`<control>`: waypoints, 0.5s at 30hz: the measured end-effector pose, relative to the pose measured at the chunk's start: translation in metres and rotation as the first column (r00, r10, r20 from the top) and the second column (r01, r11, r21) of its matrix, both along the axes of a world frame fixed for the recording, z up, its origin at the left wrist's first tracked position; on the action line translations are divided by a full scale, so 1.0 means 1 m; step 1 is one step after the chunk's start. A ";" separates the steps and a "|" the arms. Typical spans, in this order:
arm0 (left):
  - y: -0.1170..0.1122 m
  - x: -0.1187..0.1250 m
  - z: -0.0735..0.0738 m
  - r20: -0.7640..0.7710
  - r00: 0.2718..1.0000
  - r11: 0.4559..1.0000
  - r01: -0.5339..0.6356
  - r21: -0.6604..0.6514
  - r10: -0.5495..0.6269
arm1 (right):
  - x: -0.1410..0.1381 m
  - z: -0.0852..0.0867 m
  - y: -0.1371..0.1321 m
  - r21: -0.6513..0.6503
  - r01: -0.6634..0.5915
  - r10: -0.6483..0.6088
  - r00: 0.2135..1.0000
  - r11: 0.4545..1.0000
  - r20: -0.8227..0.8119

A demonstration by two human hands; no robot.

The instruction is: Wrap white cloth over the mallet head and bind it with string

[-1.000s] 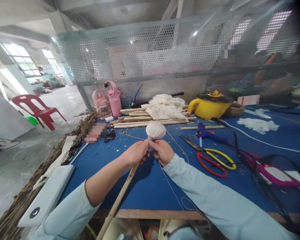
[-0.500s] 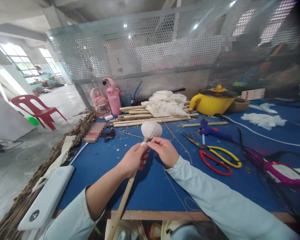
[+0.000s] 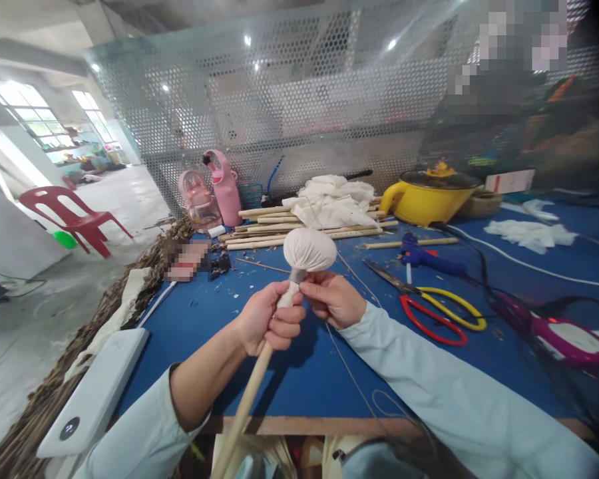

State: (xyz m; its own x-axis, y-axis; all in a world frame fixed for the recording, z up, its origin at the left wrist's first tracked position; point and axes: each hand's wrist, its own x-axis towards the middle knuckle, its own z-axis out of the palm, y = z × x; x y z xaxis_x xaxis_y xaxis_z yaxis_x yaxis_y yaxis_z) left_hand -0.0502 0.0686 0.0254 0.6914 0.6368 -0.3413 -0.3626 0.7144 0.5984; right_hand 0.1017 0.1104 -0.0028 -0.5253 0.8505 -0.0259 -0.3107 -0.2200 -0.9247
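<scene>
A wooden stick (image 3: 247, 392) with a round head wrapped in white cloth (image 3: 309, 250) stands tilted over the table. My left hand (image 3: 272, 318) is wrapped around its upper shaft, over the loose cloth end just under the head. Grey thread binding (image 3: 298, 274) circles the neck between head and fist. Close against the neck, my right hand (image 3: 337, 299) has its thumb and fingers pinched together on a thin thread (image 3: 347, 362), which trails below it to the table's front edge. The exact pinch point is partly hidden.
Scissors (image 3: 429, 306) with red and yellow handles and a blue glue gun (image 3: 432, 258) lie right. Behind are wooden sticks (image 3: 259, 233), white cloth (image 3: 332, 199), a yellow pot (image 3: 424, 199) and pink bottles (image 3: 224, 193). A white power bank (image 3: 97, 392) sits left.
The cloth head has risen a little and tilted toward me. My right hand has shifted slightly right and down beside the neck, and more of the binding and cloth end shows.
</scene>
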 end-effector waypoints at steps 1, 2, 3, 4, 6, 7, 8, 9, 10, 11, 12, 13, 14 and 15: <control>0.001 -0.003 -0.001 0.031 0.998 0.998 0.048 -0.044 -0.047 | 0.001 -0.003 0.001 -0.037 -0.033 0.033 0.999 0.999 -0.019; 0.003 -0.005 -0.002 0.047 0.996 0.994 0.083 -0.075 -0.079 | 0.003 -0.006 0.001 -0.074 -0.074 0.072 0.997 0.994 -0.041; 0.005 -0.007 -0.005 0.050 0.994 0.990 0.105 -0.095 -0.101 | 0.004 -0.009 0.002 -0.107 -0.117 0.111 0.992 0.987 -0.062; 0.008 -0.008 -0.007 0.043 0.992 0.987 0.122 -0.102 -0.118 | 0.004 -0.013 0.004 -0.131 -0.152 0.142 0.987 0.980 -0.078; 0.014 -0.008 -0.015 -0.009 0.989 0.985 0.145 -0.091 -0.147 | 0.004 -0.020 0.007 -0.157 -0.176 0.164 0.983 0.972 -0.085; 0.017 -0.006 -0.019 -0.058 0.988 0.988 0.138 -0.070 -0.142 | 0.003 -0.023 0.009 -0.166 -0.163 0.154 0.986 0.972 -0.070; 0.019 -0.004 -0.022 -0.126 0.986 0.994 0.105 -0.033 -0.108 | 0.002 -0.025 0.011 -0.178 -0.140 0.134 0.990 0.974 -0.048; 0.021 -0.001 -0.026 -0.207 0.977 0.999 0.048 0.025 -0.042 | 0.000 -0.026 0.013 -0.189 -0.110 0.108 0.994 0.976 -0.022; 0.021 0.003 -0.029 -0.293 0.955 0.994 -0.021 0.104 0.051 | -0.001 -0.027 0.014 -0.198 -0.081 0.083 0.997 0.977 0.003; 0.021 0.006 -0.031 -0.376 0.913 0.976 -0.088 0.200 0.159 | -0.002 -0.027 0.015 -0.204 -0.055 0.061 0.998 0.978 0.023; 0.019 0.009 -0.033 -0.453 0.850 0.941 -0.133 0.312 0.270 | -0.003 -0.026 0.015 -0.204 -0.030 0.038 0.999 0.978 0.036; 0.017 0.012 -0.033 -0.520 0.769 0.891 -0.140 0.432 0.372 | -0.005 -0.026 0.015 -0.203 -0.010 0.019 0.999 0.979 0.043; 0.014 0.014 -0.034 -0.573 0.674 0.829 -0.108 0.549 0.467 | -0.006 -0.025 0.014 -0.200 0.006 0.004 0.999 0.980 0.049; 0.011 0.016 -0.033 -0.602 0.570 0.756 -0.051 0.653 0.559 | -0.007 -0.024 0.013 -0.197 0.018 -0.007 0.998 0.980 0.055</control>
